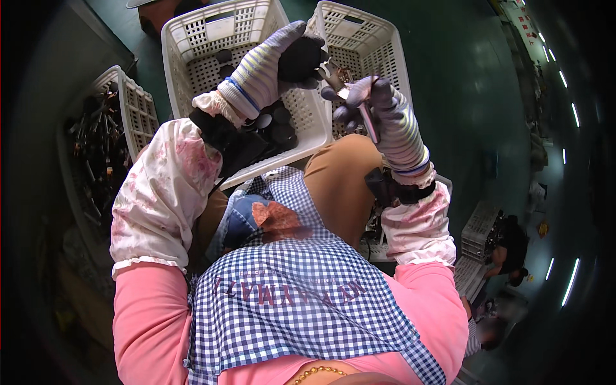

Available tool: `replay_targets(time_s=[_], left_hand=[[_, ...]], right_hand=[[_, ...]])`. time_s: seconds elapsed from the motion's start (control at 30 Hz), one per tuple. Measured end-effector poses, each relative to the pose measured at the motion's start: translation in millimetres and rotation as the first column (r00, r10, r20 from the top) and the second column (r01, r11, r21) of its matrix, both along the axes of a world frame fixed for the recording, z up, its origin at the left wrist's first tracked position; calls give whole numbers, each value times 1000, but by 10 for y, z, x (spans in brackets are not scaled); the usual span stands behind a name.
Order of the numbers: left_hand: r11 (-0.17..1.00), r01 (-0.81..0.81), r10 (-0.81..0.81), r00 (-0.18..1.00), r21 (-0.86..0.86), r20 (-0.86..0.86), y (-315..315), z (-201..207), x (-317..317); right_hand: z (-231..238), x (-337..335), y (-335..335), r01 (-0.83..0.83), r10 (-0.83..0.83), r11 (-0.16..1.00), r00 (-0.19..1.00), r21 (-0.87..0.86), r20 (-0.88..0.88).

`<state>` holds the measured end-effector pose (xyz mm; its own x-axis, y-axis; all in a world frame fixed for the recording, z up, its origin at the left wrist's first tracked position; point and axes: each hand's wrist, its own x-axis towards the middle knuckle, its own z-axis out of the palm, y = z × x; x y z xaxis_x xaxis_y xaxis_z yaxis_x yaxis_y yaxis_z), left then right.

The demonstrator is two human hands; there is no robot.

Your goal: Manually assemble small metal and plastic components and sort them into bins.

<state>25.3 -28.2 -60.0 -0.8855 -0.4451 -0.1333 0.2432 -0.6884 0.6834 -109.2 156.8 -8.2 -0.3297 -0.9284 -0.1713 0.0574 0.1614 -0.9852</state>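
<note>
Both hands wear striped knit gloves with dark fingertips. My left hand (273,61) is raised over the baskets and grips a small black round part (300,56). My right hand (378,112) is closed around a metal hand tool (350,96) whose jaws point at the black part; its handle runs down through the fist. The two hands almost meet above the gap between two white baskets.
A white perforated basket (192,45) in front holds several black round parts. A second white basket (378,38) stands to its right. At the left a third basket (138,109) holds dark rod-like pieces. Another person (510,247) crouches at the right by more crates on the green floor.
</note>
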Motion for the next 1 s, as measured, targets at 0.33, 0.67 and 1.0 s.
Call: replay_targets(time_s=[0.33, 0.67, 1.0], left_hand=[[996, 73, -74, 997, -44, -15, -9, -51, -6], [985, -29, 55, 988, -171, 146, 55, -84, -11], [707, -190, 301, 952, -681, 47, 255, -318, -79]], right_hand=[[28, 109, -47, -29, 32, 998, 999, 57, -41], [-43, 212, -142, 81, -61, 981, 991, 175, -118], [-128, 220, -281, 46, 38, 955, 961, 292, -276]])
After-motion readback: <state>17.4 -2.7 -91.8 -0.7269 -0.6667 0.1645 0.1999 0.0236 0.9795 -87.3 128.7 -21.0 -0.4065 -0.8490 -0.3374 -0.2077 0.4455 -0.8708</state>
